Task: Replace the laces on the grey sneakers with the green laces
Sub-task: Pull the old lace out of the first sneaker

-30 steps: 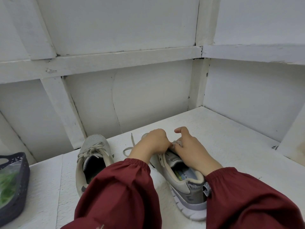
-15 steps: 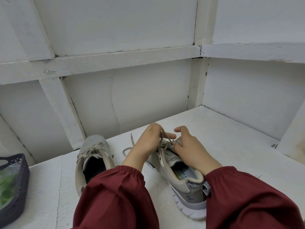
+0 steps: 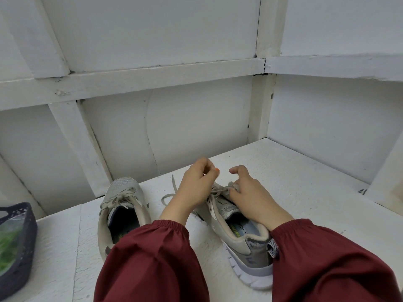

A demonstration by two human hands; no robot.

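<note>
The left hand (image 3: pixel 196 186) pinches a beige flat lace (image 3: pixel 220 189) of the grey mesh sneaker (image 3: pixel 242 241) lying on the white painted counter (image 3: pixel 305 192) — its grip closed tight on the strand, lifted above the eyelets. The right hand (image 3: pixel 253 199) curls its grip over the same shoe's tongue. A second grey sneaker (image 3: pixel 122 205) stands just left, laced. The green laces (image 3: pixel 8 243), bagged, lie in a dark plastic basket (image 3: pixel 28 236) at far left.

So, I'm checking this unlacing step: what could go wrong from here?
The left hand pinches the old lace, which is threaded crisscross; a hard pull may cinch it rather than free it. The right hand holds the grey sneaker only at its lacing, so the heel could swing.
</note>
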